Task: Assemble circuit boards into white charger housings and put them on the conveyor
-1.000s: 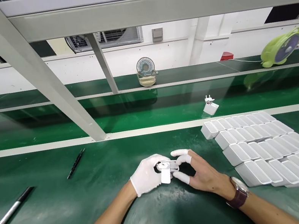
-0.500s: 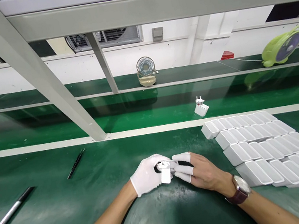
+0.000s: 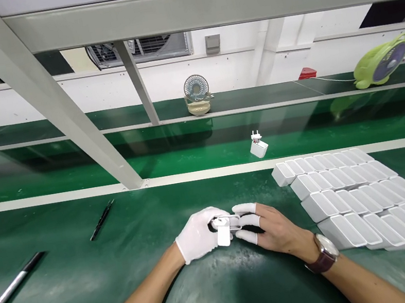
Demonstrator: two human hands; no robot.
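white plastic part (image 3: pixel 224 235) sits between both hands (image 3: pixel 197 236), held in the left.

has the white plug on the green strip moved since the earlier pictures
Yes: the white plug moved left in view, closer to the small fan.

Single head-worn view, facing forward and down, hands (image 3: pixel 199 236) near, wall (image 3: pixel 237 72) beyond
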